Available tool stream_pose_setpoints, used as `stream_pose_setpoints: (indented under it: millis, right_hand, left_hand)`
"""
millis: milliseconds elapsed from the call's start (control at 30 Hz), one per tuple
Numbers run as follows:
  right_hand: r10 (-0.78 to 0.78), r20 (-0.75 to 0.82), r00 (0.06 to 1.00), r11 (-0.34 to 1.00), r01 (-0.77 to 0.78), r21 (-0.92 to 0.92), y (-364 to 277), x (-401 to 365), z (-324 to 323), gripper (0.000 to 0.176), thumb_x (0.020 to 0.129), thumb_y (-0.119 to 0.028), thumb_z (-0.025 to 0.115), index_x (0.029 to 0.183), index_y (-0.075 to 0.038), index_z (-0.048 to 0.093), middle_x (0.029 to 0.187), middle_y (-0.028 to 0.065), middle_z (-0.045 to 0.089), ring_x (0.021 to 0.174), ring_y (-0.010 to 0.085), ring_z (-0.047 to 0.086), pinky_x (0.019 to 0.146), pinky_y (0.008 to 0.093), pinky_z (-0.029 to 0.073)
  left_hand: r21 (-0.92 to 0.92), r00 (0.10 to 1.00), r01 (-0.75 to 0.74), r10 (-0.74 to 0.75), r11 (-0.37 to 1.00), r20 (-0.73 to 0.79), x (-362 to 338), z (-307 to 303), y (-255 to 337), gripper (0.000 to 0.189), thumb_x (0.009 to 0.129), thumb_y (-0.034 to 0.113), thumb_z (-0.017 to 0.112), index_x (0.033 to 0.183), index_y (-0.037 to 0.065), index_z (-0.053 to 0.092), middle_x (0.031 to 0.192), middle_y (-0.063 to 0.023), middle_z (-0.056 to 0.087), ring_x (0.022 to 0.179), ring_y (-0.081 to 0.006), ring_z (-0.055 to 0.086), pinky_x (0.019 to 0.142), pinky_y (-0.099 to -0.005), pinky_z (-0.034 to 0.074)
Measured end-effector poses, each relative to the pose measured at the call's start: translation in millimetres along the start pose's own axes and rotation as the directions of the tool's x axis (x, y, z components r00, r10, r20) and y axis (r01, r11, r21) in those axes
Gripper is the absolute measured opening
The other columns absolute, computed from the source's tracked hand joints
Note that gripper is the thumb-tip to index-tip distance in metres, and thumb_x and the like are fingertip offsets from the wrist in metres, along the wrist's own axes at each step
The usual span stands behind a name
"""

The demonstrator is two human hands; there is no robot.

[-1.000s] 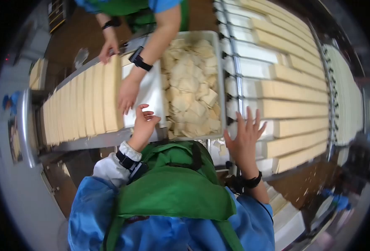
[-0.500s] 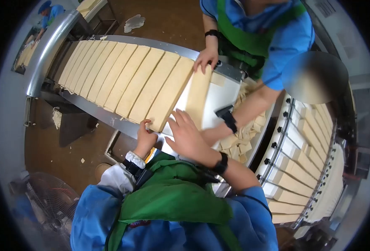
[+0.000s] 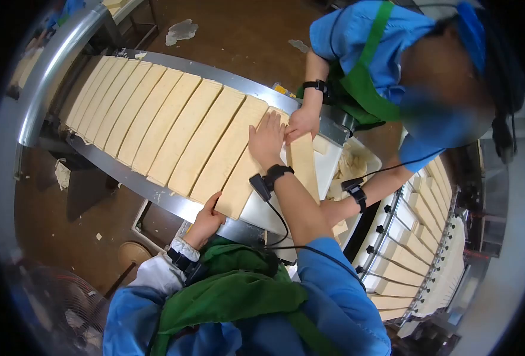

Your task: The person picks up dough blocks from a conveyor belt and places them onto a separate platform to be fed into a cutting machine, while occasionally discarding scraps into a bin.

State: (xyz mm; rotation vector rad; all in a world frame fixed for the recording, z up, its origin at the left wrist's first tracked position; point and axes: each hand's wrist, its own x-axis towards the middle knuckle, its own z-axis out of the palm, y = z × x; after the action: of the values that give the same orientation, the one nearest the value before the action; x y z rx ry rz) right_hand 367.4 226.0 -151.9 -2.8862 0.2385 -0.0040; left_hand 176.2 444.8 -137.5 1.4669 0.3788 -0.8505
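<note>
from my end of the feed i had both hands at the end slab, last in the row of pale slabs on the metal table, right beside the white board. left hand sat at the slab's near end, fingers bent against the edge; couldn't tell whether it gripped or just braced. right hand lay palm down across the far part, fingers long and unclenched, grasping nothing. step in hand, as i read it: steadying and squaring that slab against its neighbour. co-worker's hand was close by my right fingertips, at the far end of a loose strip lying askew, apart from the row at its near end. co-worker's other arm reached in too, but its hand was mostly behind the right forearm, so its hold was maybe on the strip, maybe not. next move, i judged, called for light, even pressure from both hands, slab kept parallel and undented, fingers clear of the co-worker's.
</note>
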Motion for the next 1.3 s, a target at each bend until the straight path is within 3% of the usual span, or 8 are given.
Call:
stream_pose_setpoints:
  millis: [67, 300, 633, 733, 967, 1033, 1067, 1300]
  right_hand:
    - [-0.067, -0.218, 0.974, 0.997, 0.057, -0.052, 7.1, -1.0, 17.8, 0.066, 0.096, -0.030, 0.054, 0.146, 0.010, 0.040, 0.153, 0.0256, 0.041, 0.147, 0.0381, 0.031, 0.123, 0.0508, 0.019]
    - [0.057, -0.012, 0.998, 0.976, -0.058, -0.208, 3.3, 43.7, -44.3, 0.047, 0.076, -0.033, 0.063, 0.110, 0.001, 0.064, 0.110, 0.0156, 0.066, 0.112, 0.0310, 0.059, 0.105, 0.0467, 0.039]
    - [0.291, 0.037, 0.956, 0.955, -0.289, -0.060, 90.2, -13.2, -95.6, 0.067, 0.077, -0.046, 0.069, 0.122, 0.003, 0.059, 0.124, 0.0194, 0.060, 0.132, 0.0344, 0.046, 0.118, 0.0618, 0.022]
    - [0.440, -0.012, 0.898, 0.895, -0.440, -0.076, 146.3, -59.7, -106.8, 0.075, 0.077, -0.052, 0.068, 0.125, 0.005, 0.058, 0.129, 0.0233, 0.059, 0.135, 0.0327, 0.045, 0.119, 0.0594, 0.022]
    - [0.549, 0.368, 0.750, 0.665, -0.659, 0.352, 217.5, -177.8, -137.5, 0.121, 0.056, -0.049, 0.091, 0.143, 0.009, 0.031, 0.126, 0.0302, 0.060, 0.109, 0.0457, 0.065, 0.090, 0.0434, 0.056]
    - [0.323, 0.325, 0.889, 0.862, -0.418, 0.286, 211.3, -211.2, -145.5, 0.128, 0.052, -0.046, 0.095, 0.153, -0.006, 0.027, 0.124, 0.0295, 0.061, 0.109, 0.0449, 0.065, 0.089, 0.0460, 0.055]
    - [0.329, 0.273, 0.904, 0.907, -0.383, 0.176, 200.2, -228.3, -152.3, 0.099, 0.068, -0.032, 0.087, 0.153, -0.024, 0.036, 0.115, 0.0267, 0.062, 0.100, 0.0435, 0.067, 0.083, 0.0482, 0.055]
    - [0.507, -0.149, 0.849, 0.861, -0.490, 0.137, 199.8, -306.9, -115.0, 0.056, 0.082, -0.008, 0.062, 0.134, -0.028, 0.062, 0.102, 0.0216, 0.059, 0.088, 0.0375, 0.062, 0.075, 0.0467, 0.049]
  left_hand:
    - [0.006, 1.000, -0.013, 0.013, 1.000, -0.004, 1.5, 2.2, 3.1, 0.084, 0.082, -0.007, 0.059, 0.160, 0.012, 0.031, 0.078, -0.0020, 0.059, 0.064, -0.0113, 0.055, 0.058, -0.0276, 0.046]
    - [-0.057, 0.982, 0.156, -0.149, 0.986, 0.114, -4.5, 23.0, 35.6, 0.102, 0.084, -0.001, 0.063, 0.163, 0.018, 0.002, 0.085, -0.0088, 0.063, 0.065, -0.0158, 0.060, 0.059, -0.0283, 0.050]
    - [0.135, 0.985, -0.168, 0.162, 0.977, 0.051, 31.8, 49.8, -0.9, 0.092, 0.081, 0.008, 0.069, 0.157, 0.006, 0.017, 0.109, -0.0120, 0.064, 0.076, -0.0193, 0.062, 0.062, -0.0299, 0.051]
    - [0.595, 0.876, -0.459, 0.446, 0.659, 0.182, 31.1, 60.3, 16.2, 0.092, 0.078, 0.016, 0.075, 0.154, 0.006, 0.025, 0.114, -0.0166, 0.066, 0.094, -0.0315, 0.069, 0.078, -0.0396, 0.056]
    - [0.809, 0.887, -0.426, 0.364, 0.405, 0.285, 42.7, 76.7, 43.6, 0.104, 0.061, 0.028, 0.092, 0.147, 0.015, 0.035, 0.114, -0.0225, 0.070, 0.101, -0.0437, 0.069, 0.086, -0.0490, 0.057]
    - [0.835, 0.890, -0.417, 0.346, 0.358, 0.296, 49.6, 78.4, 35.5, 0.108, 0.058, 0.029, 0.095, 0.147, 0.016, 0.035, 0.114, -0.0227, 0.070, 0.102, -0.0447, 0.069, 0.086, -0.0488, 0.057]
    - [0.872, 0.890, -0.386, 0.369, 0.302, 0.266, 55.6, 79.2, 31.9, 0.109, 0.057, 0.029, 0.096, 0.147, 0.016, 0.035, 0.113, -0.0223, 0.070, 0.102, -0.0447, 0.068, 0.086, -0.0480, 0.057]
    - [0.860, 0.832, -0.470, 0.425, 0.199, 0.356, 50.1, 121.5, 43.2, 0.086, 0.061, 0.020, 0.091, 0.136, 0.013, 0.048, 0.113, -0.0194, 0.070, 0.105, -0.0405, 0.068, 0.089, -0.0477, 0.056]
